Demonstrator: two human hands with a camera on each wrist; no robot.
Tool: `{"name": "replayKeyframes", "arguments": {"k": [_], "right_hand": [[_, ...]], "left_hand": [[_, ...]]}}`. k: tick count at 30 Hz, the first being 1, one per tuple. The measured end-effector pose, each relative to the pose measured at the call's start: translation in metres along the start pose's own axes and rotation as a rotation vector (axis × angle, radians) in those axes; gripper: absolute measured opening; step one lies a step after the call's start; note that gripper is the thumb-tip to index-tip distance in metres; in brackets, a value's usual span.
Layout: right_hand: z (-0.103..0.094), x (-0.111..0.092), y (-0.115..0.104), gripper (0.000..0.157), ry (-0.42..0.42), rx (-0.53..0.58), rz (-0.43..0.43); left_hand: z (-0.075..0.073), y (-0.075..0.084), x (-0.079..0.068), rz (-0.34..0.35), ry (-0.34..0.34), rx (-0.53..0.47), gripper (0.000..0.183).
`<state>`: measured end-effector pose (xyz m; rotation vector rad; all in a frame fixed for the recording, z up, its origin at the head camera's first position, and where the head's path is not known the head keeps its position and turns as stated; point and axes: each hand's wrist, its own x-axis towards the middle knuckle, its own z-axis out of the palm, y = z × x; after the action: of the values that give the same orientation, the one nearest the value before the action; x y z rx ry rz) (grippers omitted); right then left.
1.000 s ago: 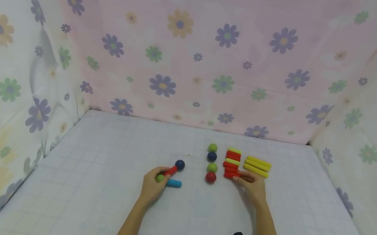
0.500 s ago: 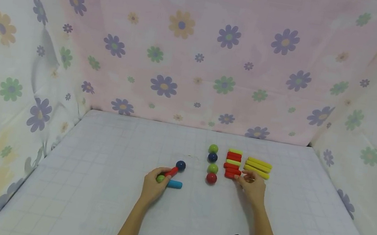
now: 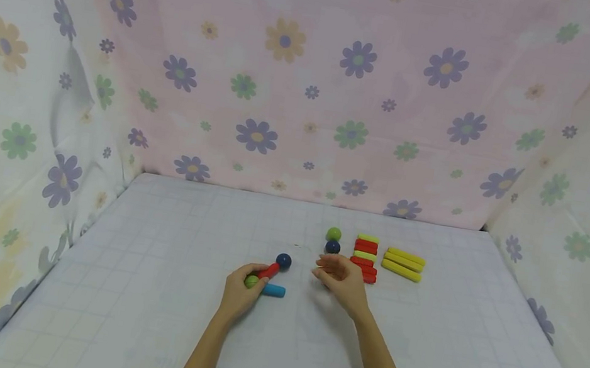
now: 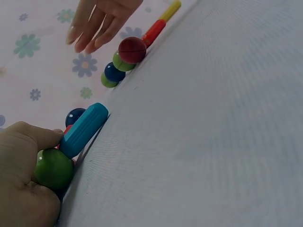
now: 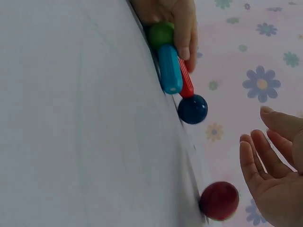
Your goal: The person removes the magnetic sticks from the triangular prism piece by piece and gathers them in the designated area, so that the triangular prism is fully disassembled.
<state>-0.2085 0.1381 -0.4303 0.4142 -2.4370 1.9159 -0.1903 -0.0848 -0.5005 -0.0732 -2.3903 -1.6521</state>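
Observation:
My left hand (image 3: 241,292) grips a red magnetic stick (image 3: 270,270) beside a green ball (image 3: 252,281). A dark blue ball (image 3: 284,261) sits at the stick's far end. From the green ball a light blue stick (image 3: 274,291) points right. My right hand (image 3: 344,282) hovers over the row of balls, fingers loosely bent and nothing between them, as the right wrist view shows. Just past its fingertips there lies a red ball (image 5: 219,201), hidden in the head view. Behind the hand, a second dark blue ball (image 3: 332,247) and a second green ball (image 3: 334,234) show.
Right of the balls lies a column of short red and yellow-green sticks (image 3: 366,247), partly covered by my right hand. Several longer yellow sticks (image 3: 403,265) lie beside it. Flower-printed cloth (image 3: 306,109) walls the white table (image 3: 138,313) at back and sides.
My right hand has left the red sticks and moved left over the balls, covering the front ones in the head view. The left hand stays in place with its red stick.

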Motion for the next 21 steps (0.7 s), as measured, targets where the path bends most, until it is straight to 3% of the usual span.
{"name": "replayKeyframes", "arguments": {"k": [6,13,21], "right_hand": [[0.029,0.003,0.004,0.032,-0.138,-0.024,-0.019],[0.050,0.015,0.042,0.033,-0.278,-0.177,-0.105],[0.058,0.010,0.046,0.032,-0.317,-0.242,-0.116]], "left_hand": [[0.000,-0.001,0.000,0.008,0.002,0.005,0.024],[-0.001,-0.003,0.001,0.017,-0.016,-0.020,0.025],[-0.007,-0.003,0.000,0.017,-0.113,-0.030,0.039]]}}
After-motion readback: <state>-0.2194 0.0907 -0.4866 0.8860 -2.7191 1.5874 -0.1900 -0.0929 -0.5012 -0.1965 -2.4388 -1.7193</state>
